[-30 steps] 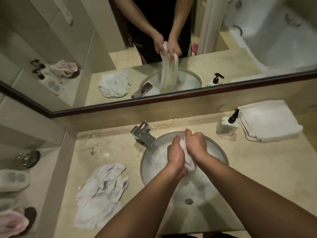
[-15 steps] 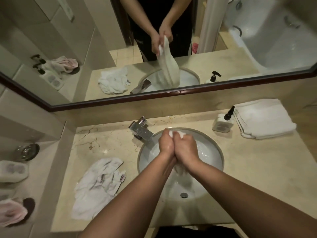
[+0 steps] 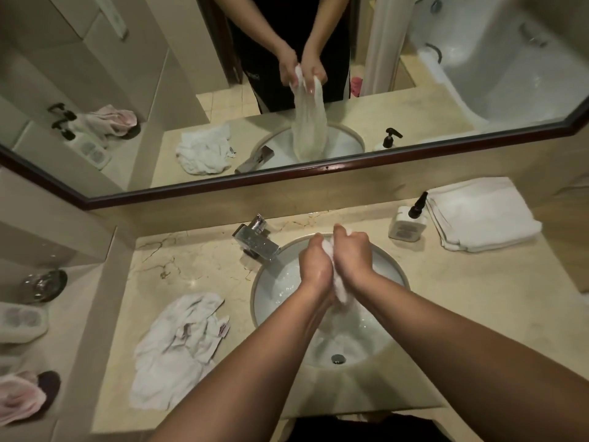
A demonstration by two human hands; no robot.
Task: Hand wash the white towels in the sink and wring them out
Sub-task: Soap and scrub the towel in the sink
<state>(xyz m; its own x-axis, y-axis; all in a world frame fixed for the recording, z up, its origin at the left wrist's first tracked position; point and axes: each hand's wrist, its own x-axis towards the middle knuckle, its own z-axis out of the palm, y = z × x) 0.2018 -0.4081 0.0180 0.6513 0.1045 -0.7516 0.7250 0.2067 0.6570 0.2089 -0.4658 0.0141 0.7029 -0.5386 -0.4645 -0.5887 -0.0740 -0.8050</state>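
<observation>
Over the round white sink (image 3: 274,291) both hands grip one wet white towel (image 3: 340,290). My left hand (image 3: 315,263) and my right hand (image 3: 352,255) are pressed side by side around its top, and the rest of the cloth hangs down between my wrists into the basin. The mirror above shows the towel dangling long from both fists. A crumpled white towel (image 3: 178,349) lies on the counter left of the sink. A folded stack of white towels (image 3: 481,213) sits at the back right.
A chrome tap (image 3: 256,242) stands at the sink's back left rim. A white pump bottle (image 3: 408,223) stands between the sink and the folded stack. The drain (image 3: 337,358) is near the front. A lower shelf on the left carries a glass dish (image 3: 44,283), small bottles and a pink cloth (image 3: 19,397).
My hands rubbed the towel, sliding against each other over the sink; the right hand is now slightly ahead of the left. The towels on the counter have not moved.
</observation>
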